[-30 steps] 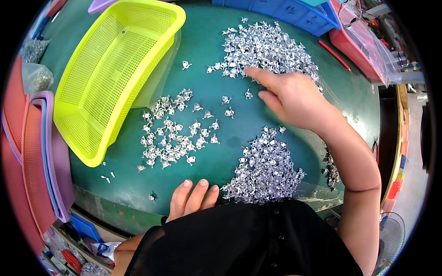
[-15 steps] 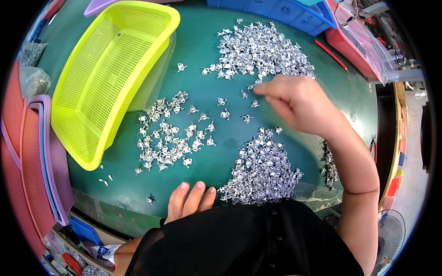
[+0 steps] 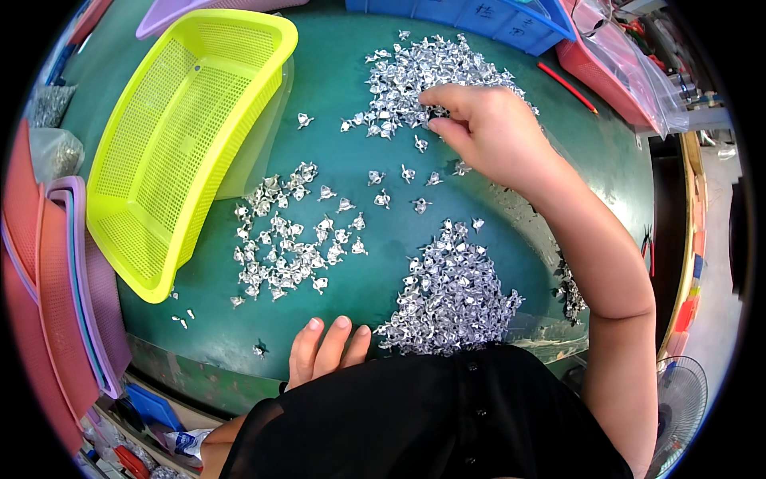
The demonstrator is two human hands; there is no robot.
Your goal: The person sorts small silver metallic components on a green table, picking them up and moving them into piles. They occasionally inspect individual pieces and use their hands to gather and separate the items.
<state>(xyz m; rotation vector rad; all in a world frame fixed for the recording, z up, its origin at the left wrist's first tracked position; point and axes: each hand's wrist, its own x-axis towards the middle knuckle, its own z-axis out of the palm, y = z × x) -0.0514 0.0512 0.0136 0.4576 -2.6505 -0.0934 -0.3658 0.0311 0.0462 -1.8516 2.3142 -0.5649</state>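
Observation:
My right hand (image 3: 499,132) reaches over the near edge of a far pile of small silvery metal parts (image 3: 399,84). Its thumb and forefinger are parted, with nothing visible held between them; the other fingers curl out of sight. At the table's near edge, my left hand (image 3: 327,351) rests with its fingers stretched out on the green top, left of a second heap of the same parts (image 3: 455,295). A looser group of parts (image 3: 283,255) is spread to the left. Between the groups lie several single parts, among them one (image 3: 420,144) just below my right thumb.
A yellow-green perforated basket (image 3: 179,263) stands at the left on the green table (image 3: 335,48). Behind the far pile are a blue crate (image 3: 471,24) and a pink basket (image 3: 606,84), with a red pen (image 3: 566,86) nearby. Stacked baskets (image 3: 60,295) line the left edge.
My right hand has moved away from me to the far pile, and its thumb and forefinger have spread apart. More single parts lie in the middle. My left hand stays put.

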